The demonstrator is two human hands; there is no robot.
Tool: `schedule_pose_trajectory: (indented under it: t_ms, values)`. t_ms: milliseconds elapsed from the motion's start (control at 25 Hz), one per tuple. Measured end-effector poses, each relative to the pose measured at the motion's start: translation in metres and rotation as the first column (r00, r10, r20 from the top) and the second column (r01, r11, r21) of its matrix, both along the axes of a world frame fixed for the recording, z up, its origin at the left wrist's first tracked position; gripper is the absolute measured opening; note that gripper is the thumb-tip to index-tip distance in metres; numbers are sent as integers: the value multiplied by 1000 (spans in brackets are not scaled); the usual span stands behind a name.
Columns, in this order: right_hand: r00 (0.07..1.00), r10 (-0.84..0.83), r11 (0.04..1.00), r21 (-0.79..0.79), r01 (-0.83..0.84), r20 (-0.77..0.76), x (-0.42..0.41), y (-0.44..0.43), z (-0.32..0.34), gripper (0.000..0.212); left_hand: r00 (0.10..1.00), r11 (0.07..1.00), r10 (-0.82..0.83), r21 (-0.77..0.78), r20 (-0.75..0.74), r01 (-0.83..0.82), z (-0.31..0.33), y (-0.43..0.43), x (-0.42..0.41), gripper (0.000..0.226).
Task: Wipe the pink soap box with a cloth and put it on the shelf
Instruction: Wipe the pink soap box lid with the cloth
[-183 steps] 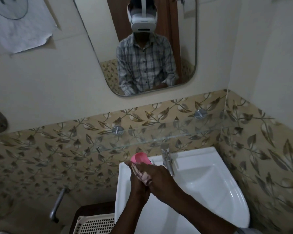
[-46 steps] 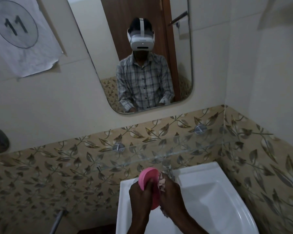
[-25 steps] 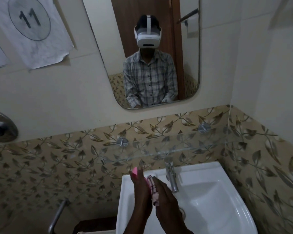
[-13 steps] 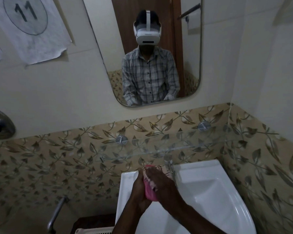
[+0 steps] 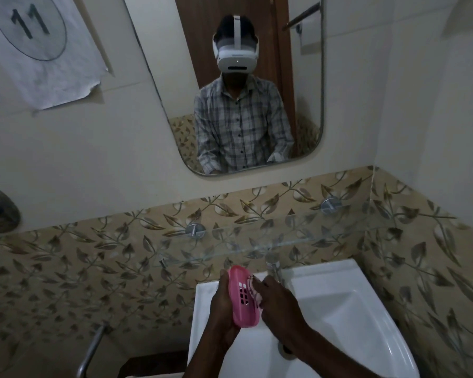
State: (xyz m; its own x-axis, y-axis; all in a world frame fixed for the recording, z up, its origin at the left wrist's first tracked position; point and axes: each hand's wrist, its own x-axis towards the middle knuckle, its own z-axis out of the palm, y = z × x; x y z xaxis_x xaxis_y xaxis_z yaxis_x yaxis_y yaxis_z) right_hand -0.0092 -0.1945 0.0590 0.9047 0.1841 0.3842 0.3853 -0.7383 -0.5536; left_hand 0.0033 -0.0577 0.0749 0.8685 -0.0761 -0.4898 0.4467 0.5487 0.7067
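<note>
Over the back left corner of the white sink point(image 5: 339, 304) I hold the pink soap box point(image 5: 242, 298) on its edge, its slotted inside facing right. My left hand point(image 5: 223, 301) grips it from the left. My right hand point(image 5: 275, 301) presses a small patterned cloth point(image 5: 254, 289) against its open side; most of the cloth is hidden under my fingers. The glass shelf point(image 5: 257, 241) runs along the leaf-patterned tiles just above my hands and has nothing on it.
A chrome tap point(image 5: 273, 266) stands behind my right hand. A mirror point(image 5: 230, 77) hangs above the shelf and reflects a person. A metal bar point(image 5: 90, 350) sticks out low on the left wall. A numbered paper point(image 5: 38, 47) hangs at the upper left.
The soap box has turned so its slotted inside now shows. My right hand with the cloth has slid off its top to its right side.
</note>
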Motion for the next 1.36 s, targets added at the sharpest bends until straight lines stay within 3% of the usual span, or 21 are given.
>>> schedule_pose_trajectory:
  t_ms: [80,160,280,400,480,600,640,760,840,880,960,1040,1120,1200,1240,1280,1320,1360]
  values:
    - [986,-95,959,254,128,-140,5,-6,9,18,1000,995,22,99,21,-24,-4,4,3,65]
    - [981,-124,911,374,172,-148,17,-15,23,14,998,991,45,124,46,-50,-8,1,4,66]
    - [978,10,974,223,37,-208,8,5,33,33,990,969,84,221,114,-108,-11,-15,6,61]
    - [926,-69,997,14,80,-371,-12,25,26,22,970,929,181,296,161,-223,-24,-23,6,60]
    - [900,-53,985,126,118,-433,-13,18,33,13,962,921,218,292,165,-259,-28,-20,2,63]
    - [934,2,924,358,136,-358,-9,15,45,21,963,939,221,233,151,-252,-26,-18,2,61]
    - [944,37,930,356,88,-329,-17,19,46,19,960,942,239,204,148,-266,-23,-18,3,59]
    - [969,179,964,229,-138,-173,-40,16,18,49,968,970,237,30,78,-240,-16,-15,5,60]
    - [975,204,970,157,-188,-89,-40,-4,-3,45,973,975,220,-32,72,-218,-19,-8,3,67]
    - [978,155,970,207,-124,-138,-38,-13,-7,35,969,971,231,-79,86,-224,-20,-3,1,68]
    - [958,-47,897,411,165,-282,-27,-23,-12,16,973,963,206,-201,106,-182,-25,6,2,71]
    - [899,-93,703,611,365,-429,-16,-21,-10,13,983,966,162,-216,90,-139,-24,7,4,75]
    - [845,96,500,760,416,-526,-14,-9,-4,19,983,981,155,-134,102,-141,-26,0,0,76]
    - [820,40,504,720,477,-571,-15,3,-3,31,958,959,196,165,207,-232,-34,-7,-1,64]
    - [815,-34,529,681,506,-578,-16,7,-6,37,939,867,201,395,280,-304,-38,-11,-2,56]
    - [809,-101,555,642,529,-579,-18,8,-5,42,921,699,191,612,339,-370,-39,-14,-3,49]
    - [813,-139,572,624,531,-565,-19,8,-4,44,904,547,172,725,392,-419,-35,-17,-6,47]
    - [822,-150,591,617,519,-549,-20,7,-1,45,903,475,141,772,406,-422,-30,-21,-7,46]
